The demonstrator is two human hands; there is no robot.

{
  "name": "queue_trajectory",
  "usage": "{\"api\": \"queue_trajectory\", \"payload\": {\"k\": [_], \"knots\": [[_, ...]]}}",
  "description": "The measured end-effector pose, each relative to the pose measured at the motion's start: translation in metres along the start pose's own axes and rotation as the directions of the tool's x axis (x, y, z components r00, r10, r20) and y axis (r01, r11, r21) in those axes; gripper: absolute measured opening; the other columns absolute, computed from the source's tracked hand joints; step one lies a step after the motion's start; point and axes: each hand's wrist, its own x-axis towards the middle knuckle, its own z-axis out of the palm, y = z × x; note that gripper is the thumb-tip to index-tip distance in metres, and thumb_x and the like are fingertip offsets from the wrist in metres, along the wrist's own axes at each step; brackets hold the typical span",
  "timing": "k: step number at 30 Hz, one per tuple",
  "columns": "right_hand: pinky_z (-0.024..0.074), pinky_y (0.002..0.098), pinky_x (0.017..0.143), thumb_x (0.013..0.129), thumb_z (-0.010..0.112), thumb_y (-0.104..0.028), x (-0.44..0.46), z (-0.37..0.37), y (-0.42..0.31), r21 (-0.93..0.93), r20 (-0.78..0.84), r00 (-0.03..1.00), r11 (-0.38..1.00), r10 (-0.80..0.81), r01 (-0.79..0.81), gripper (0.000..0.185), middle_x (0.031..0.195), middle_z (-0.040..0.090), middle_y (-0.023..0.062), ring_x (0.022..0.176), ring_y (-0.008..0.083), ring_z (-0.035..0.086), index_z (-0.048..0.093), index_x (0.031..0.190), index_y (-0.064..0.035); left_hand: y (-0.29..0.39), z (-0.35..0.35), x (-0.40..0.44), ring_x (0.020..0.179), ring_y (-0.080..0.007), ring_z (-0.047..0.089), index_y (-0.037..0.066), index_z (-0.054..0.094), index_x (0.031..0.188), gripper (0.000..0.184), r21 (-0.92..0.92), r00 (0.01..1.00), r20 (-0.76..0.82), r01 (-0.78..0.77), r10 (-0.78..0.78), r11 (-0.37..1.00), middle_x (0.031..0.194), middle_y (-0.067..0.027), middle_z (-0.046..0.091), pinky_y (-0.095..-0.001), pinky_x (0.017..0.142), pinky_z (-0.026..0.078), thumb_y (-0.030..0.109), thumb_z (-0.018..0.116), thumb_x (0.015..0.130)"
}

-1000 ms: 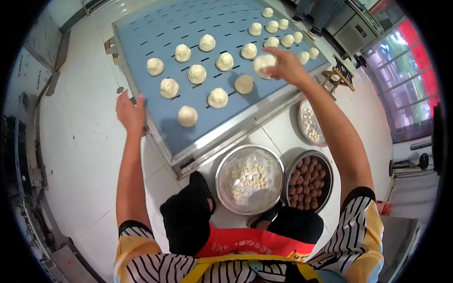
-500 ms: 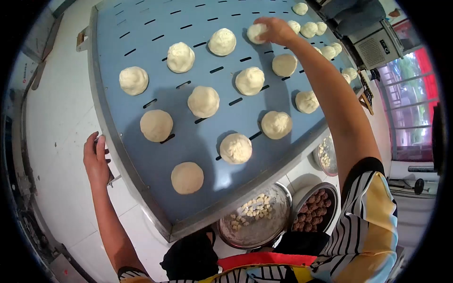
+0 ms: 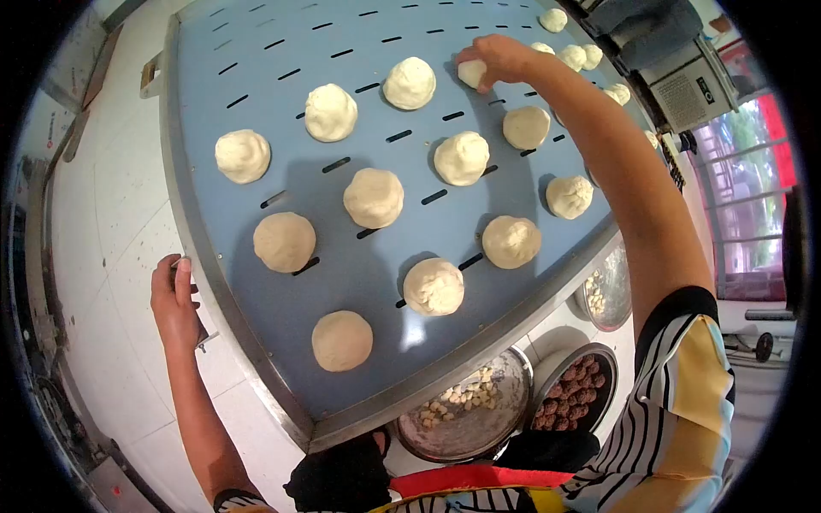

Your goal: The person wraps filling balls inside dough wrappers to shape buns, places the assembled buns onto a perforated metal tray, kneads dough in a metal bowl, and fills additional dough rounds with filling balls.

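Observation:
My right hand (image 3: pixel 496 60) reaches to the far part of a blue slotted board (image 3: pixel 282 179), its fingers curled round the right side of a pale dough ball (image 3: pixel 469 73). Whether that ball is lifted off the board I cannot tell. Nearby lie a flattened dough ball (image 3: pixel 526 127) and a peaked one (image 3: pixel 409 83). My left hand (image 3: pixel 175 299) is beside the board's metal rim (image 3: pixel 214 265) on the left, close to a small bracket (image 3: pixel 203 336). Its thumb stands apart from the loosely bent fingers, and no held thing shows.
Several more dough balls stand in spaced rows. Below the near rim are a round pan (image 3: pixel 505 423) with pale pieces, a bowl (image 3: pixel 605 359) of brown balls, and another pan (image 3: pixel 620 299). A grey boxy device (image 3: pixel 688 90) stands beyond the right edge.
The view has shifted slightly, so the board's contents appear a little lower and farther right. My right hand stays at the same dough ball, its fingers now covering more of it.

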Motion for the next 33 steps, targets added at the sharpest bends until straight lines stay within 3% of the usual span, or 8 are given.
{"api": "queue_trajectory", "payload": {"k": [7,13,16,19,22,25,28,33], "knots": [[0.0505,0.04,0.085,0.06,0.08,-0.01,-0.003,-0.01,-0.022,-0.129,0.073,0.995,0.99,0.061,-0.051,0.065,0.103,0.066,0.0154,0.096,0.0317,0.063,0.06,0.122,-0.0165,0.0,-0.001,0.0,0.076,-0.0156,0.057,0.006,0.057,0.114,0.042,0.018,1.0,0.0,0.005,-0.005,1.0,0.098,-0.0093,0.06,-0.0284,0.06,0.047,0.042,0.051,0.093],[0.049,0.0433,0.088,0.058,0.084,-0.02,0.012,-0.004,-0.022,-0.389,0.161,0.987,0.918,-0.015,0.077,0.076,0.12,0.058,0.0154,0.102,0.0329,0.061,0.054,0.128,-0.0174,-0.002,-0.001,0.001,0.075,-0.0157,0.057,0.005,0.057,0.113,0.041,-0.001,1.0,0.015,-0.012,0.012,1.0,0.098,-0.0092,0.06,-0.0282,0.06,0.047,0.04,0.052,0.093],[0.0535,0.0407,0.077,0.059,0.085,-0.03,-0.022,-0.01,-0.028,-0.293,-0.221,0.975,0.955,-0.023,-0.043,0.084,0.126,0.054,0.0166,0.088,0.0307,0.065,0.047,0.134,-0.0205,0.0,0.0,0.001,0.075,-0.0158,0.058,0.004,0.057,0.113,0.041,-0.006,1.0,0.018,-0.023,0.023,1.0,0.097,-0.0089,0.06,-0.0282,0.059,0.047,0.04,0.052,0.093],[0.0553,0.0358,0.061,0.059,0.085,-0.039,-0.039,-0.03,-0.043,0.182,-0.155,0.882,0.89,0.446,-0.418,0.09,0.112,0.061,0.0174,0.068,0.027,0.066,0.041,0.137,-0.0238,-0.004,-0.001,0.002,0.075,-0.0159,0.058,0.004,0.057,0.112,0.041,-0.028,0.999,0.014,-0.034,0.034,0.999,0.094,-0.0083,0.059,-0.028,0.059,0.047,0.039,0.053,0.093],[0.0535,0.0326,0.05,0.063,0.082,-0.041,-0.025,-0.015,-0.042,0.264,-0.011,0.848,0.82,0.529,-0.508,0.085,0.092,0.066,0.0156,0.055,0.023,0.064,0.043,0.136,-0.0254,-0.004,0.0,0.001,0.075,-0.0158,0.058,0.004,0.057,0.112,0.04,-0.043,0.999,0.015,-0.031,0.031,0.999,0.094,-0.0083,0.059,-0.028,0.059,0.046,0.039,0.054,0.093],[0.0537,0.0341,0.049,0.064,0.083,-0.034,-0.012,-0.006,-0.038,0.206,0.012,0.865,0.845,0.502,-0.493,0.081,0.078,0.066,0.0123,0.056,0.0211,0.063,0.045,0.134,-0.0238,-0.003,-0.001,0.001,0.075,-0.0155,0.058,0.004,0.057,0.111,0.041,-0.041,1.0,0.017,-0.026,0.027,0.999,0.094,-0.0085,0.059,-0.0281,0.059,0.046,0.04,0.054,0.092],[0.054,0.0346,0.05,0.066,0.082,-0.027,-0.011,-0.002,-0.024,0.302,0.011,0.91,0.866,0.415,-0.399,0.072,0.083,0.065,0.0128,0.056,0.0204,0.062,0.049,0.13,-0.0228,-0.004,-0.001,0.001,0.075,-0.0154,0.058,0.003,0.057,0.111,0.041,-0.046,1.0,0.012,-0.027,0.028,0.999,0.095,-0.0086,0.059,-0.0281,0.059,0.046,0.039,0.054,0.092],[0.0546,0.0361,0.055,0.068,0.079,-0.018,-0.02,-0.002,-0.022,0.289,-0.029,0.969,0.93,0.245,-0.226,0.059,0.086,0.065,0.0138,0.057,0.0228,0.063,0.054,0.122,-0.0193,-0.004,0.0,0.002,0.075,-0.0156,0.058,0.003,0.057,0.112,0.04,-0.06,1.0,0.006,-0.02,0.021,0.998,0.094,-0.0089,0.06,-0.0277,0.059,0.046,0.039,0.054,0.092]]}}
